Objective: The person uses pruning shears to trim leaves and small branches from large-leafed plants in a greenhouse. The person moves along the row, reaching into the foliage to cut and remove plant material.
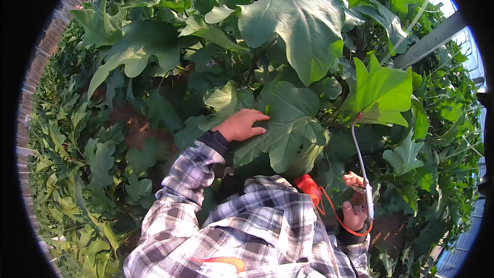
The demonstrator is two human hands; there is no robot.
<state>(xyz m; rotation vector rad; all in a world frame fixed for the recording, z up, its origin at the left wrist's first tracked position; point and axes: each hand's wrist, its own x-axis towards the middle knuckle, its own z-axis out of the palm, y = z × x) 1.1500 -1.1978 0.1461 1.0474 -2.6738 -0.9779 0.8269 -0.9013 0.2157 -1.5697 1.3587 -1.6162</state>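
My left hand [243,124] reaches over the plants with thumb and fingers apart, beside a broad lobed leaf [285,123], probably eggplant. Its fingertips overlap the leaf's left edge; whether they press on it I cannot tell. At the lower right, my right hand [354,210] grips a hand-held applicator [369,202] with a light-coloured handle. The applicator's thin curved tube [359,146] rises to a reddish tip [359,116] in front of a bright green leaf [382,90]. An orange hose [339,218] runs between the handle's lower end and a red container [307,184] near my chest.
Dense foliage [150,46] surrounds both hands, with a small purple flower [210,63] among it. A grey pole [430,40] slants in from the upper right. Thin support strings [409,27] cross the plants there. Reddish-brown soil [135,125] shows between leaves on the left.
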